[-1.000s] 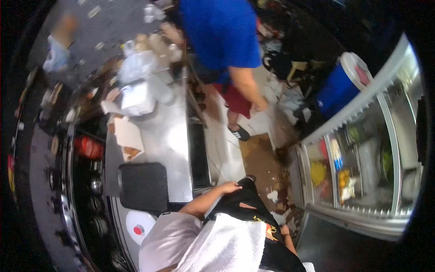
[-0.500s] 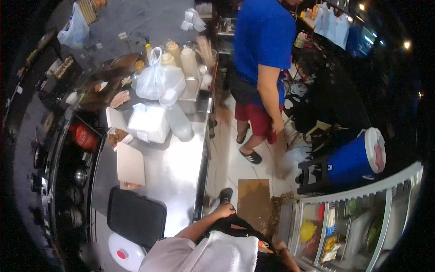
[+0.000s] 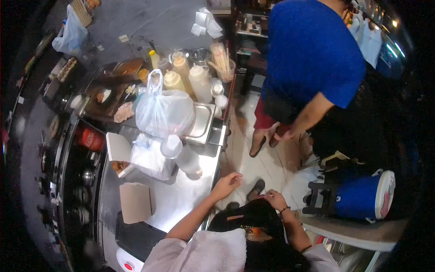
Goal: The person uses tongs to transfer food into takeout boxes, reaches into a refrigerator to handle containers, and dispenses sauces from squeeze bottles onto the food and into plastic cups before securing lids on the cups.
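Observation:
My left hand (image 3: pixel 228 185) is held above the floor beside the steel counter (image 3: pixel 183 199), its fingers loosely bent and apart with nothing in them. My right hand (image 3: pixel 275 200), with a dark bracelet at the wrist, is closed at the upper edge of the black apron (image 3: pixel 240 220). A thin, light striped bit shows at its fingertips, too small to name. A white towel (image 3: pixel 215 251) lies over my front. On the counter near my left arm are an open cardboard box (image 3: pixel 136 204), a tied plastic bag (image 3: pixel 165 111) and a clear squeeze bottle (image 3: pixel 189 162).
Sauce bottles (image 3: pixel 199 84) and a cup of wooden sticks (image 3: pixel 222 63) stand at the counter's far end. A person in a blue shirt (image 3: pixel 312 54) stands ahead. To the right are a blue cooler (image 3: pixel 358 197) and a display case (image 3: pixel 358 233).
My view has turned and moved forward along the counter. My left hand has reached forward from the apron, and my right hand has come up to the apron's edge. The other person's hands have come together.

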Available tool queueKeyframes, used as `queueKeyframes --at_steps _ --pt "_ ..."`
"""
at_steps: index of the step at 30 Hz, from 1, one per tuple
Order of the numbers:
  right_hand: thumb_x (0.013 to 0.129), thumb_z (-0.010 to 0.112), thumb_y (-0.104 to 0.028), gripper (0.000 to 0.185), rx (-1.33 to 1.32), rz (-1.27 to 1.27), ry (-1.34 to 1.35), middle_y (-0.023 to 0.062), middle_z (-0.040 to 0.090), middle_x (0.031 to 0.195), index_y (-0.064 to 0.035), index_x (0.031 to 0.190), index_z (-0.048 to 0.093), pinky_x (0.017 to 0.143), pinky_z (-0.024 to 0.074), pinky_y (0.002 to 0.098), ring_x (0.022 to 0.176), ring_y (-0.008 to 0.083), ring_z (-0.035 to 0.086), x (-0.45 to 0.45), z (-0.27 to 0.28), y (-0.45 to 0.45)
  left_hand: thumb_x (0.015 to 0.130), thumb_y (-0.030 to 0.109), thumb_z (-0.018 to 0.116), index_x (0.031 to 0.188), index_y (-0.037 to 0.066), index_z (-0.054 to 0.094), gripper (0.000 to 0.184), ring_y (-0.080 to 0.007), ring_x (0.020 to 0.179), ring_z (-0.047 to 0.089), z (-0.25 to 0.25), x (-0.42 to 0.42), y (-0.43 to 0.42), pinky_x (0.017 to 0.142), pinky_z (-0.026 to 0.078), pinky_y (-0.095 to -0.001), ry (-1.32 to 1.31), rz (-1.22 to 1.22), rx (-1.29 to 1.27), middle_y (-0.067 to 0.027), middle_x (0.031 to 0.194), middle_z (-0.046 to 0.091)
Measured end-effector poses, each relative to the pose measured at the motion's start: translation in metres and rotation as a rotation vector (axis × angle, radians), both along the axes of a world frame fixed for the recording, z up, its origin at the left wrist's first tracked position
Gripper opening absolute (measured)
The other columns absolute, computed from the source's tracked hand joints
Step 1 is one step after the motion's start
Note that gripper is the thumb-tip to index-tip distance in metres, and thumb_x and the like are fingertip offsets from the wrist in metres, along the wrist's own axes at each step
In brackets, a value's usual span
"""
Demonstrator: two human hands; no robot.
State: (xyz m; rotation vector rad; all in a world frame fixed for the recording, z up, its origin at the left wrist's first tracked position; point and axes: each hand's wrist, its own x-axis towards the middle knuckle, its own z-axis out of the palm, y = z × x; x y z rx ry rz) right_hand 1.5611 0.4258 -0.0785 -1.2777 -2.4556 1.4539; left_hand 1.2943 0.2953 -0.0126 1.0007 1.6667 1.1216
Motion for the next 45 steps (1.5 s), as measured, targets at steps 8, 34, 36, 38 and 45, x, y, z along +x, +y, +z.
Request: queueKeyframes --at_steps 8,34,36,38,45 --pt "0.082 0.064 -0.026 0.039 0.104 0.408 0.182 0.0139 0.062 0.1 -0.004 0.113 0.054 0.081 0.0484 0.0375 0.091 0.0292 0.061 -0.194 0.069 0.16 0.088 0.018 0.062 0.112 0.005 0.059 0.028 -0.0141 0.086 0.06 0.01 -0.01 0.042 0.08 0.047 -0.0272 -0.236 0.38 -0.038 -0.0076 0.094 0.065" --pt "0.085 0.064 -0.013 0.045 -0.015 0.243 1.337 0.0142 0.051 0.118 0.0027 0.122 0.043 0.09 0.0441 0.0358 0.103 0.0241 0.053 -0.447 0.368 0.185 0.082 0.006 0.065 0.134 0.006 0.03 0.062 -0.0082 0.073 0.055 0.055 -0.011 -0.142 0.062 0.044 -0.0224 0.375 2.093 0.368 -0.0036 0.088 0.061" --pt "0.078 0.071 -0.023 0.063 0.091 0.471 1.088 0.012 0.051 0.118 0.0012 0.127 0.041 0.091 0.0415 0.0378 0.104 0.0231 0.052 -0.43 0.345 0.134 0.08 0.005 0.067 0.137 0.006 0.023 0.072 -0.0111 0.068 0.057 0.075 -0.028 -0.185 0.061 0.045 -0.0237 0.469 2.186 0.31 -0.0044 0.084 0.062" --pt "0.065 0.077 -0.033 0.081 -0.247 0.858 1.064 0.0143 0.053 0.116 0.0045 0.127 0.04 0.092 0.042 0.0399 0.105 0.0267 0.054 -0.419 0.321 0.079 0.078 0.011 0.069 0.131 0.004 0.04 0.061 -0.0179 0.058 0.06 0.097 -0.039 -0.223 0.058 0.047 -0.0297 0.586 2.263 -0.035 -0.0066 0.072 0.064" --pt "0.047 0.084 -0.027 0.098 -0.011 1.629 0.474 0.0163 0.058 0.112 0.0011 0.13 0.038 0.092 0.0442 0.0385 0.105 0.0299 0.057 -0.45 0.383 -0.124 0.079 0.019 0.068 0.086 0.009 0.072 0.013 -0.0146 0.053 0.063 0.059 -0.017 -0.259 0.05 0.046 -0.0286 0.638 1.912 -0.277 -0.0066 0.06 0.064"
